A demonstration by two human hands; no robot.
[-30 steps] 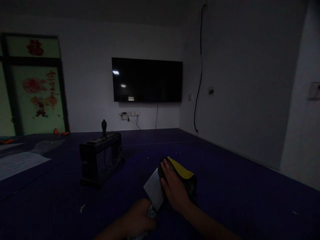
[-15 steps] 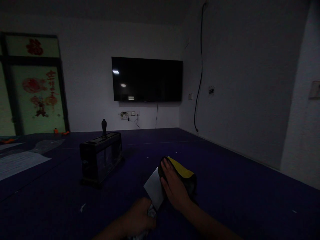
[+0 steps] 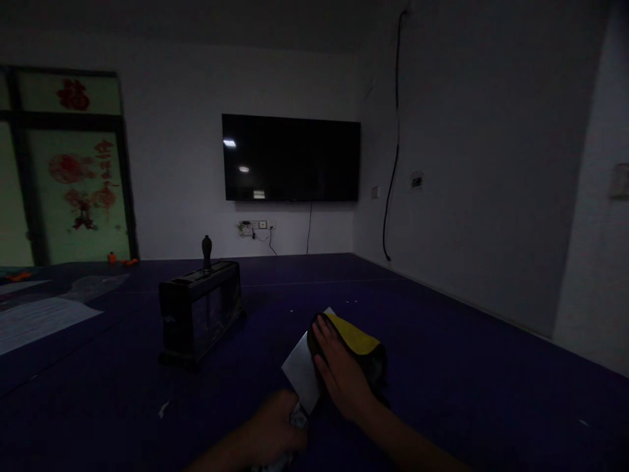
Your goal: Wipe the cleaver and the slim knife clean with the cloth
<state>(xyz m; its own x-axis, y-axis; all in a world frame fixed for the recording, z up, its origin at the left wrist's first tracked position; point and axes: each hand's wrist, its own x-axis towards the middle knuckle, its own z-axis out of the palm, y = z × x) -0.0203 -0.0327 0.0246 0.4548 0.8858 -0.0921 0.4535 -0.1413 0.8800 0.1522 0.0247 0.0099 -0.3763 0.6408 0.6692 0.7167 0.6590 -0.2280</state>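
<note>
Low in the view, my left hand (image 3: 275, 426) is closed around the handle end of a cleaver; its grip is mostly hidden. The broad, pale cleaver blade (image 3: 301, 372) points away from me over the blue surface. My right hand (image 3: 341, 377) presses a cloth (image 3: 356, 335), dark on one side and yellow on the other, against the blade. Its fingers lie close together and fairly straight over the cloth, which covers the blade's right part. To the left stands a black knife block (image 3: 199, 314) with see-through sides, and one dark handle (image 3: 207, 251) sticks up from its top.
A dark blue tabletop (image 3: 442, 367) reaches to the walls. Papers (image 3: 44, 321) and clear plastic (image 3: 93, 286) lie at the left, with orange items (image 3: 112, 257) further back. White scraps (image 3: 164, 409) are scattered about. A television (image 3: 292, 158) hangs on the far wall.
My right hand and the cloth have slid slightly left across the blade, so a pale corner shows more beyond the cloth. My left hand keeps its hold.
</note>
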